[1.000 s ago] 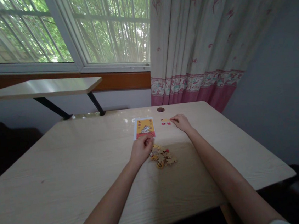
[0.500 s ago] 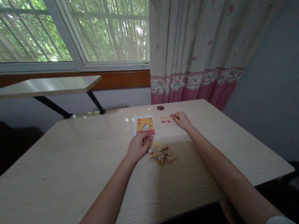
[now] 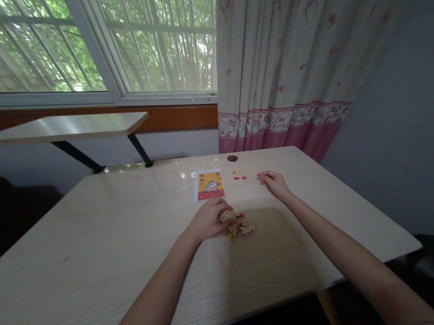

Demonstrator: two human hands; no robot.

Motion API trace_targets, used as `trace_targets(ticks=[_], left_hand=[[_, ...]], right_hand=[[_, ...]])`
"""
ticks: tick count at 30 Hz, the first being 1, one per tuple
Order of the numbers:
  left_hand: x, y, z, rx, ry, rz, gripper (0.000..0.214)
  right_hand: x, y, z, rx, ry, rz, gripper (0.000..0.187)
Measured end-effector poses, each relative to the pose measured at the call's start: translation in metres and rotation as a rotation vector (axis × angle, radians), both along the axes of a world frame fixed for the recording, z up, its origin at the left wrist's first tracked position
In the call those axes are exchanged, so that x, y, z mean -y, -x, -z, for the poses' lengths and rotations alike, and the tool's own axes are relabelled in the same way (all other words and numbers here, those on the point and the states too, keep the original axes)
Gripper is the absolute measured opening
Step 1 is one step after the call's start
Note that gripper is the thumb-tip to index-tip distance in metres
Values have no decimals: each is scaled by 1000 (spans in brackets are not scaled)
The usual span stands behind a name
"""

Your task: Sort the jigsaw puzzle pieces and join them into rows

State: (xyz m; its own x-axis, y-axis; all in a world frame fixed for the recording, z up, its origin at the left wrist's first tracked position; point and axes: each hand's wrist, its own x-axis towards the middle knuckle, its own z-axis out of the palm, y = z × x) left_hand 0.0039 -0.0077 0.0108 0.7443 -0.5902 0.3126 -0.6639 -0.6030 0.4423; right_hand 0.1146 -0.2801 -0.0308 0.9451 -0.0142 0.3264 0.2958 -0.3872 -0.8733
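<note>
A heap of loose puzzle pieces [image 3: 241,225] lies in the middle of the pale wooden table [image 3: 95,258]. My left hand [image 3: 209,218] rests on the left side of that heap, fingers curled over the pieces. Behind the heap lies a small yellow and red picture card [image 3: 209,184] with a white animal on it. To its right sit a few joined pieces [image 3: 240,174]. My right hand [image 3: 274,183] hovers on the table to the right of those joined pieces, fingers pinched together; what it holds, if anything, is too small to see.
A round cable hole [image 3: 232,158] is near the table's far edge. A second table [image 3: 62,128] stands under the window at the back left. A pink-hemmed curtain [image 3: 277,73] hangs behind the table on the right.
My left hand has come back from the card's lower edge onto the heap of pieces. My right hand has drawn away to the right from the joined pieces.
</note>
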Motion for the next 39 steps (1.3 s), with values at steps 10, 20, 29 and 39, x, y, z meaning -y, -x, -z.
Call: trace_targets(ticks=[10,20,29,39], left_hand=[[-1,0,3,14,14,-61,20],[-25,-7,-10,-29,-1,-120,24],[-10,4,-13,56,-119,-122,16],[14,16,-6,86,-47,-38,13]], right_hand=[[-46,100,-62,-56,501,-795,26],[-52,108,-64,44,739,-865,18],[-50,105,-61,62,660,-825,13],[-54,98,-48,-7,336,-662,16]])
